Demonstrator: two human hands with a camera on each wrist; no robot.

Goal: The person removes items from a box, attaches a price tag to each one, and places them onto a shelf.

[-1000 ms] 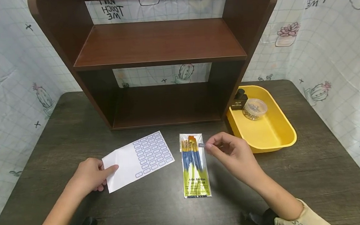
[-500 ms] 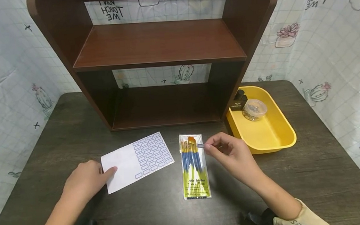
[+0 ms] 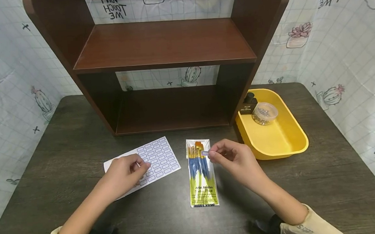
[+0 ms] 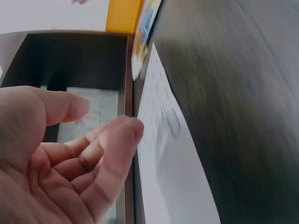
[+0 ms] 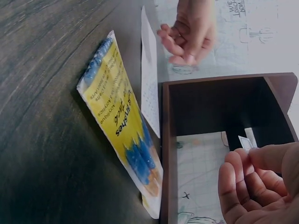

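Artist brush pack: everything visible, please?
The artist brush pack is a clear sleeve, apparently plastic, holding brushes with blue handles, gold ferrules and orange bristles. Its near end is yellow-green, printed "Artist Brushes". It lies flat on the dark table, bristles toward the shelf, right of the label sheet. The right hand holds a small label over it; neither of the hands touches it.

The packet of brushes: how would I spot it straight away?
Find the dark brown shelf. In front of it, between the white sheet and the yellow tray, lies the packet. Unlike its neighbours, it shows blue-handled brushes and a yellow-green printed panel.
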